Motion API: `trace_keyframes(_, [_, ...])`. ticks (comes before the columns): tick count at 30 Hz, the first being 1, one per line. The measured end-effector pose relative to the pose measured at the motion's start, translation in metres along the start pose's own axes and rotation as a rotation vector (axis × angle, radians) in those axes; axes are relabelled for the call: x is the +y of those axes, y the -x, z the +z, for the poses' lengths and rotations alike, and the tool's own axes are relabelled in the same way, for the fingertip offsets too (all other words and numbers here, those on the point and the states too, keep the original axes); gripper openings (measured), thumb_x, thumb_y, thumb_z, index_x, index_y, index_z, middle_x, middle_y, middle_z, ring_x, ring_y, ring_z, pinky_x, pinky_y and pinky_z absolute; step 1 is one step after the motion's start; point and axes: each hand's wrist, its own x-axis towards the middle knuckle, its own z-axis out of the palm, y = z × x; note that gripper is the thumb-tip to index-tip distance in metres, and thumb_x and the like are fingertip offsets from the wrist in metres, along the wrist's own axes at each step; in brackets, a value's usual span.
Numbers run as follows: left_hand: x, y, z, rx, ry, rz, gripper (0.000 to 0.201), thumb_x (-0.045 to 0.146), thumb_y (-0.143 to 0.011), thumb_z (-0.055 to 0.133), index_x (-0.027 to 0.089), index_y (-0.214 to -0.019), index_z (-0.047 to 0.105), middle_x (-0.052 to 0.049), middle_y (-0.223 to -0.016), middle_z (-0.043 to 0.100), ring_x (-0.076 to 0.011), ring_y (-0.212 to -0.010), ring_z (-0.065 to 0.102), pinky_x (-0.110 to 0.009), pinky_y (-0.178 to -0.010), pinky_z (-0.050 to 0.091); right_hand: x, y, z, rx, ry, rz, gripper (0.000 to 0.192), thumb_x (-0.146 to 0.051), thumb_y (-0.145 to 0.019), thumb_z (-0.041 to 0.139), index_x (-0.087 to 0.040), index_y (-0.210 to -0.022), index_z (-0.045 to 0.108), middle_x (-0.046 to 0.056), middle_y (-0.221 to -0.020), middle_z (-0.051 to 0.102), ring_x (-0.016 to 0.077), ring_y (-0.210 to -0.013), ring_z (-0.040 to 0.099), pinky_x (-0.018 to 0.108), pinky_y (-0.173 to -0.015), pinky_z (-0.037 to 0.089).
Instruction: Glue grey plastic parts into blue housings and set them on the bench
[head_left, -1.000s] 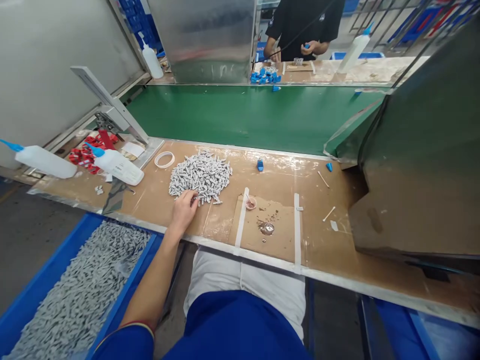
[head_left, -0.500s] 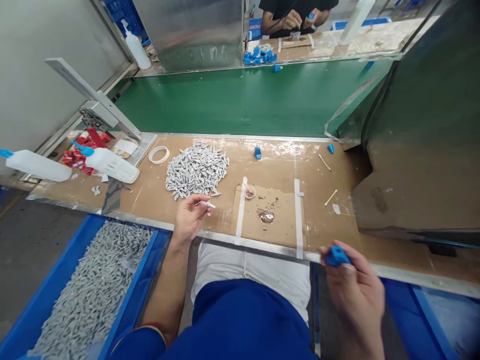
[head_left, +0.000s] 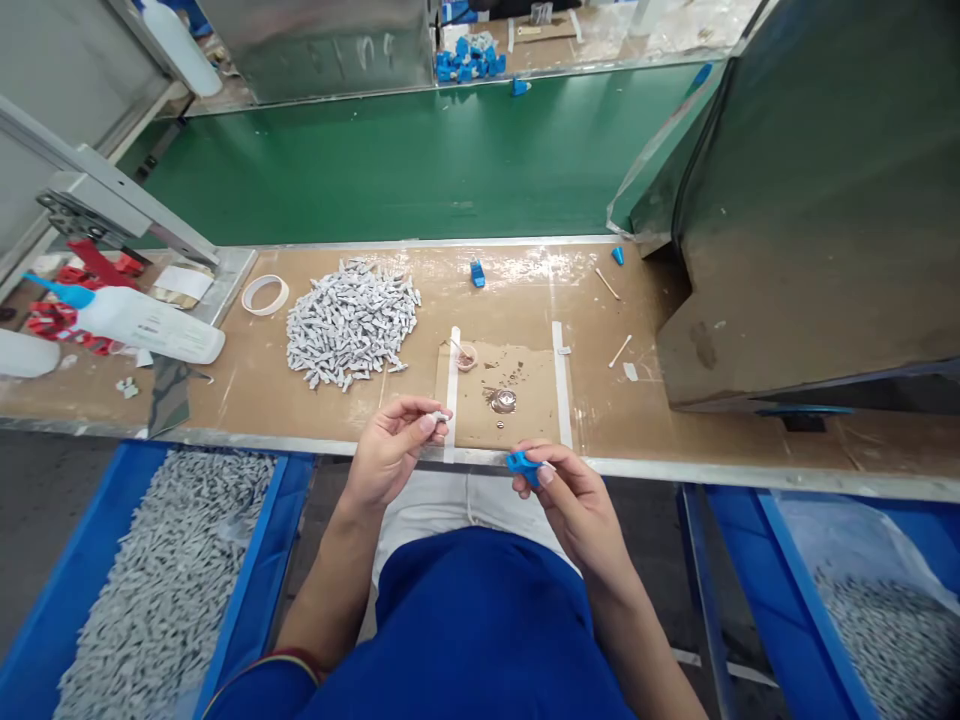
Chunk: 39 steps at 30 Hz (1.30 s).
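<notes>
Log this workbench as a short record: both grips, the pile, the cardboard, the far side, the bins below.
Left grip: pinching a small pale piece
Right grip: holding a blue part
Pile: gray pieces, loose, right of a white ring
Cardboard: under two white strips; small cup near its upper left corner
Far side: green surface
Bins: left bin and right bin, blue, both holding small gray items

A factory workshop was shown by the long green belt [head_left: 390,170], the bench [head_left: 525,300] covered in brown board, the big heap of small grey parts [head_left: 352,325], and the blue bin [head_left: 247,572] filled with little bits.
</notes>
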Motion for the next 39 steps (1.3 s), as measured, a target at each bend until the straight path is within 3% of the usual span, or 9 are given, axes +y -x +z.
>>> trace_keyframes(7, [-0.011,0.004,0.005,-0.097,-0.015,0.041,0.030,0.042,-0.073,0.091,0.019,-0.084,0.076,-0.001,-0.069,0.070,-0.0083,-0.056,0.061,-0.018,-0.053,0.051,0.000,0.002,-0.004,0.059,-0.040,0.132,0.033,-0.038,-0.078,0.088,-0.028,-0.107,0.077,0.004,-0.094,0.075,0.0150,-0.075,0.064,0.030,-0.070,0.055])
trace_keyframes(17, [-0.017,0.011,0.007,-0.040,-0.328,0.217,0.029,0.045,-0.078,0.087,0.019,-0.085,0.080,-0.003,-0.069,0.071,-0.0124,-0.057,0.065,-0.022,-0.053,0.054,0.000,0.001,0.001,0.112,-0.059,0.036,0.024,-0.041,-0.080,0.085,-0.027,-0.097,0.075,0.004,-0.096,0.078,0.0152,-0.079,0.068,0.031,-0.074,0.057])
trace_keyframes(23, [-0.013,0.010,0.010,-0.071,-0.192,0.045,0.032,0.042,-0.068,0.094,0.018,-0.083,0.079,-0.003,-0.069,0.074,-0.0114,-0.057,0.065,-0.020,-0.054,0.054,0.000,0.000,-0.002,0.121,-0.044,0.066,0.034,-0.038,-0.074,0.090,-0.026,-0.102,0.074,0.004,-0.097,0.078,0.0186,-0.090,0.072,0.032,-0.081,0.058])
trace_keyframes(27, [-0.011,0.009,0.012,-0.102,-0.119,-0.057,0.032,0.034,-0.063,0.098,0.017,-0.084,0.079,-0.004,-0.072,0.075,-0.0094,-0.057,0.064,-0.018,-0.053,0.052,0.001,0.000,-0.003,0.110,-0.044,0.076,0.038,-0.041,-0.075,0.090,-0.027,-0.105,0.072,0.001,-0.089,0.075,0.0144,-0.077,0.067,0.028,-0.072,0.056])
trace_keyframes(33, [-0.014,0.012,0.014,-0.158,-0.070,-0.051,0.026,0.033,-0.068,0.095,0.019,-0.082,0.078,-0.002,-0.069,0.073,-0.0085,-0.057,0.064,-0.016,-0.053,0.051,0.000,0.001,-0.002,0.083,-0.053,0.049,0.036,-0.045,-0.076,0.088,-0.027,-0.103,0.071,0.002,-0.085,0.074,0.0159,-0.074,0.066,0.030,-0.070,0.057])
trace_keyframes(39, [-0.014,0.015,0.017,-0.158,-0.145,-0.039,0.028,0.033,-0.067,0.095,0.018,-0.080,0.075,-0.002,-0.075,0.074,-0.0115,-0.063,0.067,-0.022,-0.060,0.057,-0.002,0.001,-0.001,0.067,-0.060,-0.013,0.034,-0.047,-0.078,0.086,-0.027,-0.101,0.073,0.006,-0.112,0.072,0.0116,-0.065,0.061,0.031,-0.065,0.056])
